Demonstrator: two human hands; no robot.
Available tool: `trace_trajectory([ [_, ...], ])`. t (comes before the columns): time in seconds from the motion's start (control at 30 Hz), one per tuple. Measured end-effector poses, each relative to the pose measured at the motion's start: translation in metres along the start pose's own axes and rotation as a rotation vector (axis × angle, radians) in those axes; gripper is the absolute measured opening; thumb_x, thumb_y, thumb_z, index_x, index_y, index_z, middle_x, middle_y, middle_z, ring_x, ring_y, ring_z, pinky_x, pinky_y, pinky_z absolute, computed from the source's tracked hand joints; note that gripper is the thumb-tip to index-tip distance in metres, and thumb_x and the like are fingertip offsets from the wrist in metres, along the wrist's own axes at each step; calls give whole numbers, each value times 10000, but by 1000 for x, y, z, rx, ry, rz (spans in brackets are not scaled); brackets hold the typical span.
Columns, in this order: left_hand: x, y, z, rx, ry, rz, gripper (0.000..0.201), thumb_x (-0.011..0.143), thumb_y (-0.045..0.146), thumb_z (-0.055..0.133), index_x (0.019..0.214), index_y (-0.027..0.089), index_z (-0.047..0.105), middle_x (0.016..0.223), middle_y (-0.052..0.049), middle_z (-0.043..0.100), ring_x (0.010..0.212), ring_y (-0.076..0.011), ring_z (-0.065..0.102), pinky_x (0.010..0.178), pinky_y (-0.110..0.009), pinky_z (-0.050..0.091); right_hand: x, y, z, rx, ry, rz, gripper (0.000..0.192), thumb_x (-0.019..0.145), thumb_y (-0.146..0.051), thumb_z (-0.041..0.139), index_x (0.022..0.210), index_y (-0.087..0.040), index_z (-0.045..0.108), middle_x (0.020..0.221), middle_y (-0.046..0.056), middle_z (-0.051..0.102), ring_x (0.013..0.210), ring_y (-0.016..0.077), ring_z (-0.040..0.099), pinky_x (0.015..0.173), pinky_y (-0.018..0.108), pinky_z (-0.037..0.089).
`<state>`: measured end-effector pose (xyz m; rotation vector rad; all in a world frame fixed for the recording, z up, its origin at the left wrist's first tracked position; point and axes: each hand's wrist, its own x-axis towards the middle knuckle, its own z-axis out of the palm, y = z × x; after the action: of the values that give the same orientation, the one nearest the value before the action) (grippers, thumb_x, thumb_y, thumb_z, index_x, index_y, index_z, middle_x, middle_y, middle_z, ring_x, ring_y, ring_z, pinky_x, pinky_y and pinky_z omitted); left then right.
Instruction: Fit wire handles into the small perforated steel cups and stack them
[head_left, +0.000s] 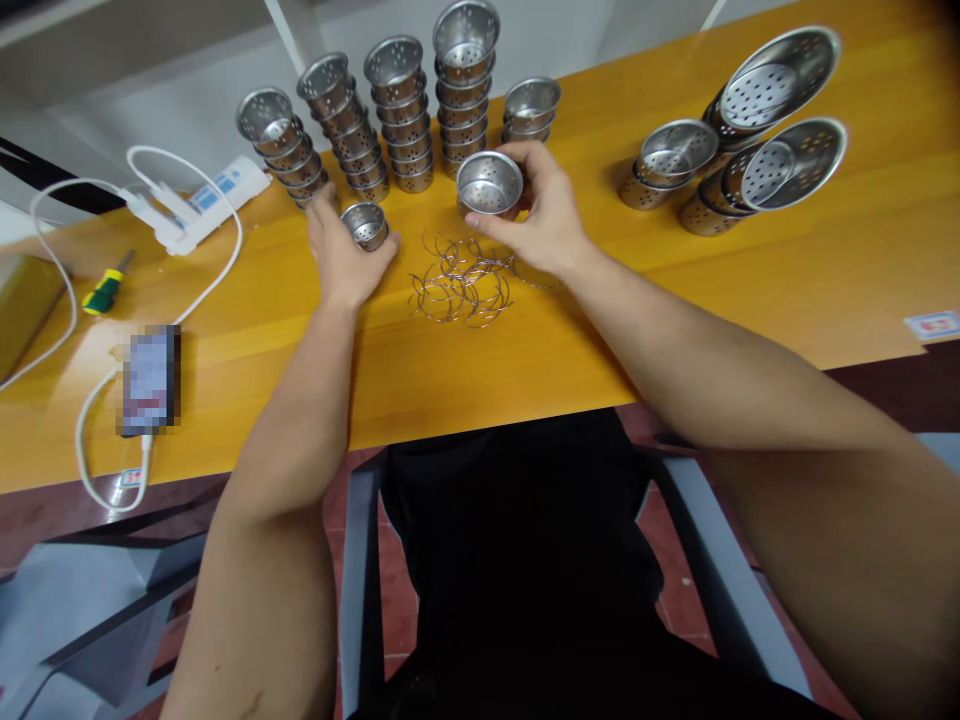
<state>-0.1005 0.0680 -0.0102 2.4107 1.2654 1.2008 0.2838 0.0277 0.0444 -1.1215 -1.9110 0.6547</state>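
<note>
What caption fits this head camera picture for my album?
Left hand holds a small perforated cup, right hand a bigger one, above wire rings.

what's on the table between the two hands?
Head view: bare tabletop between the left hand, on a small cup, and the right hand, holding a larger perforated cup. The wire rings lie just nearer.

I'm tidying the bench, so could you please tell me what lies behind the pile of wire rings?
Behind the wire rings, the right hand holds a perforated cup; stacks of cups stand further back. The table under that hand is hidden.
</note>
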Motion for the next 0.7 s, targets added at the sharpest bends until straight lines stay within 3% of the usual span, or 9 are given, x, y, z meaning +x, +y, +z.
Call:
trace_trajectory([
  [0.03,4,16,-1,8,130,-69,899,1207,814,819,1835,331,392,1905,-120,635,2022,-320,315,1711,-756,169,0,1,1,-17,-2,2,1137,971,-1205,718,1827,-455,723,1358,117,913,1656,506,603,1331,738,594],
  [0.07,6,33,1,-1,174,-95,984,1128,869,904,1828,364,431,1941,-103,611,2024,-362,318,1725,-731,189,0,1,2,-30,9,-3,1114,978,-1168,778,1819,-439,724,1397,124,904,1639,519,628,1344,755,599],
  [0.13,8,60,15,-77,93,-72,1082,994,975,969,1810,423,520,1953,-116,609,1917,-453,512,1658,-728,406,-2,1,4,-57,38,-25,1065,985,-1062,905,1809,-415,714,1539,139,867,1612,536,671,1369,781,614],
  [0.23,1,81,50,-190,-67,-34,1289,901,1067,966,1892,412,467,1941,-176,611,1727,-509,728,1487,-728,618,-7,-3,11,-75,15,-50,986,1011,-937,989,1805,-430,696,1671,150,813,1594,527,712,1358,780,663],
  [0.37,-6,80,79,-189,-47,-12,1256,960,1089,881,1908,393,441,1898,-187,637,1793,-495,694,1534,-682,592,-14,-7,21,14,-75,-53,1070,957,-931,1070,1790,-363,712,1621,171,831,1496,501,796,1268,675,747],
  [0.5,-3,70,75,-163,3,-12,1202,994,1063,864,1870,353,447,1891,-206,652,1854,-495,632,1646,-684,442,-15,-3,21,68,-218,-57,1209,938,-956,1067,1894,-342,653,1530,141,854,1267,436,878,1068,575,794],
  [0.6,-1,64,69,-166,25,-50,1125,1026,954,922,1850,349,451,1892,-199,645,1848,-481,633,1670,-678,416,-11,6,6,20,-267,-73,960,1094,-839,950,1871,-339,688,1500,127,870,1117,365,879,1046,561,787],
  [0.7,0,58,68,-166,46,-79,1019,1047,842,971,1800,349,494,1849,-176,668,1827,-466,652,1668,-676,435,-4,20,-12,-153,-319,-126,527,1130,-617,926,1545,-294,889,1417,156,902,1153,376,863,1140,596,764],
])
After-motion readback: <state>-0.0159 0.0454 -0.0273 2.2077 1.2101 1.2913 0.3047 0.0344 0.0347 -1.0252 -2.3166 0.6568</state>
